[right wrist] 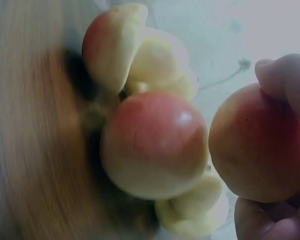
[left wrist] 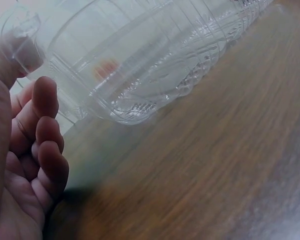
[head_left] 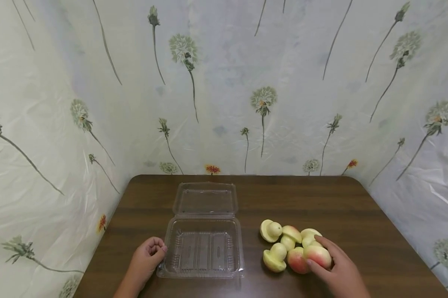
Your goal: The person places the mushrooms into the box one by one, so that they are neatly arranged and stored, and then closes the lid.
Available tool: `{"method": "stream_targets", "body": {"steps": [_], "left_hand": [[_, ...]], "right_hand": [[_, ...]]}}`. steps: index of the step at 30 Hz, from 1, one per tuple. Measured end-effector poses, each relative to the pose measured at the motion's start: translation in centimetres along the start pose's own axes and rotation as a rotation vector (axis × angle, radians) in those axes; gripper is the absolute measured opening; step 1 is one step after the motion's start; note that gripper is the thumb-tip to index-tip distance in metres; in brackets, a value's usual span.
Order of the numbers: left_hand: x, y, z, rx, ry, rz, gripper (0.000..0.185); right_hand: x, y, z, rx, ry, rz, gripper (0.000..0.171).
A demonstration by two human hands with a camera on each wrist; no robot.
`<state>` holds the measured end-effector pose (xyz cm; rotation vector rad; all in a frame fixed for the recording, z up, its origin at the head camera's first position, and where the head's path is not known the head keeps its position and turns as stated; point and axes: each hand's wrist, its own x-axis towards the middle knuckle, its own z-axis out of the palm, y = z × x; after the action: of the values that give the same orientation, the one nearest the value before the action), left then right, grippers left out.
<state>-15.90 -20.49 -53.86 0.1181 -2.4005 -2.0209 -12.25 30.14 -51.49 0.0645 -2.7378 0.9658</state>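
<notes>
Evidently, the right hand's (head_left: pixel 341 269) grip is holding a mushroom-shaped piece (head_left: pixel 317 256) across its cap, lower right, seemingly for security; the left hand (head_left: pixel 145 258) is pinching the clear container (head_left: pixel 205 250), lower centre-left, apparently steadying it.

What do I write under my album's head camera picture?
Right hand grips a red-and-yellow piece; left hand at the open clear box.

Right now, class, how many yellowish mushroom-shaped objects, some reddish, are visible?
6: one object pinched by the right hand; on the brown table, three objects in back, two objects in front. More may be hidden.
</notes>
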Motion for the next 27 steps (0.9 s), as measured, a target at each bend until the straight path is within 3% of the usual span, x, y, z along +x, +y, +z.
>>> {"method": "stream_targets", "body": {"steps": [4,12,18,27], "left_hand": [[0.4,-0.6,-0.1,-0.001,0.0,-0.01,0.012],[1.6,-3.2,-0.2,-0.012,0.001,-0.026,0.014],[1.4,-3.0,-0.2,0.002,0.01,-0.003,0.013],[1.4,-3.4,-0.3,0.061,0.02,0.018,0.016]], "right_hand": [[0.4,-1.2,0.5,0.02,0.021,-0.052,0.068],[1.1,-2.7,1.4,0.048,0.004,-0.1,0.067],[1.5,-3.7,2.0,0.1,-0.051,-0.069,0.07],[2.5,-5.2,3.2,0.166,-0.037,-0.196,0.069]]}}
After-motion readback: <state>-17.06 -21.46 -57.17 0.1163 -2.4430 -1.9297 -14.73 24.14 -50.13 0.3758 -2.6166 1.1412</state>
